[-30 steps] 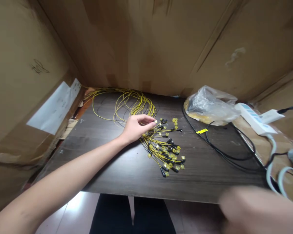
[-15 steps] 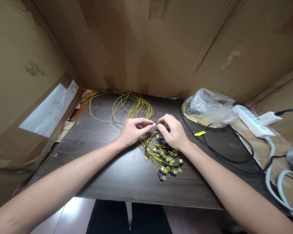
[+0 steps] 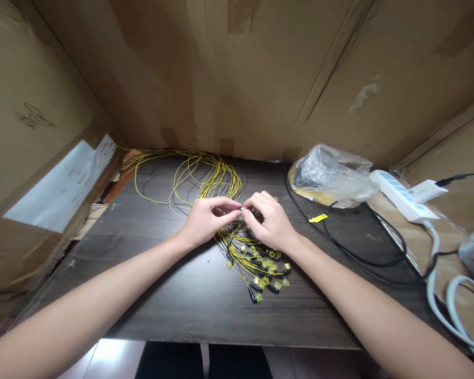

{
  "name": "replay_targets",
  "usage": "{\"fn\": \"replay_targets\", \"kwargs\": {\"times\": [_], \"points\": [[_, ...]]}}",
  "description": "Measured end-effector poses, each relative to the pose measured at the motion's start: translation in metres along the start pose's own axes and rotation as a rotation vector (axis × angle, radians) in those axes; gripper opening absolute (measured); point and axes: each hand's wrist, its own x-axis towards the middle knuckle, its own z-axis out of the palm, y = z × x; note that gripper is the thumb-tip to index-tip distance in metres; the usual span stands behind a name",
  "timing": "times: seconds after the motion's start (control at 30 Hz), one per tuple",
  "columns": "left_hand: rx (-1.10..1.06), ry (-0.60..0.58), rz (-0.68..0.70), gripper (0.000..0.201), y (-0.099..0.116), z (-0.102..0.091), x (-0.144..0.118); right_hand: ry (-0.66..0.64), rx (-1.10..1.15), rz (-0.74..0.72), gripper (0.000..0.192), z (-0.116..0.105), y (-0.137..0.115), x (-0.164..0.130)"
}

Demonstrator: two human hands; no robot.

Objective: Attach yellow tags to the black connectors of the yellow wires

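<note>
Since a second ago, the right hand (image 3: 270, 225) has come in from the lower right to meet the left hand (image 3: 204, 222). Pinched between the fingertips of both hands is a small connector (image 3: 242, 209), dark with a pale tip. Yellow cables (image 3: 225, 176) loop just beyond the hands; black connectors with translucent yellow caps (image 3: 260, 266) fan out nearer on the wood-grained surface (image 3: 161, 300). Farther right, a yellow tag (image 3: 318, 218) marks a black cord (image 3: 334, 241). Leftward, cardboard (image 3: 8, 79) bears an illegible scrawl (image 3: 35, 117) and a white label (image 3: 59, 184), its print too small to read.
</note>
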Motion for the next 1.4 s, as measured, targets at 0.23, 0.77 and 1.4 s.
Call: {"fn": "replay_targets", "kwargs": {"times": [0.23,0.77,1.4], "points": [[0.054,0.011,-0.006,0.019,0.0006,0.0005,0.0005,-0.005,0.017,-0.002,0.013,-0.0011,-0.0003,0.0014],[0.073,0.004,-0.003,0.016,0.0013,0.0001,0.0001,-0.054,-0.016,-0.03,0.013,-0.0054,0.0001,0.0018],[0.167,0.021,0.144,0.01,0.0052,0.0003,-0.0031,-0.179,-0.019,0.038,0.034,-0.0007,0.0007,0.0009]]}}
